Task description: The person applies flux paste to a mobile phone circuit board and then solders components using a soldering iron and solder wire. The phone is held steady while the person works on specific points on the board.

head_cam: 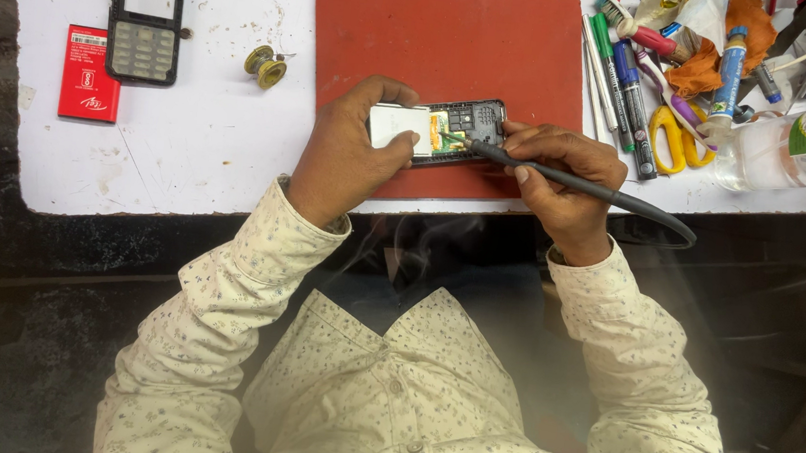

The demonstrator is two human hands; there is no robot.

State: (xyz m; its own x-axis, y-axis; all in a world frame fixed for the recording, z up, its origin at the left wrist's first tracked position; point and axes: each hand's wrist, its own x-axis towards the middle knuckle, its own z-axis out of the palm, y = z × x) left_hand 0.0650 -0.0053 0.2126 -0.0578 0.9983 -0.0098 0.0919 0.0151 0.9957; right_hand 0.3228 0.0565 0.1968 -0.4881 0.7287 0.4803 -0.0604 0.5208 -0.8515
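Left hand (347,150) clamped over the opened phone body (439,131), fingers (400,141) curled tight round its pale screen end, pinning it flat on the red mat (447,38). Right hand (560,177) closed pen-fashion on a dark soldering iron (570,180), tip set against the exposed green board near the middle of the phone. Judged well into the repair: front cover with keypad (146,13) already off and lying left of the mat, red battery (89,72) beside it, small solder spool (266,65) just off the mat's left edge; joint work seemingly in hand, reassembly not begun. Right of the mat, a clutter of pens (625,91), yellow-handled scissors (678,138), a plastic bottle (793,147). Scuffed white worktop (188,162), dark floor below.
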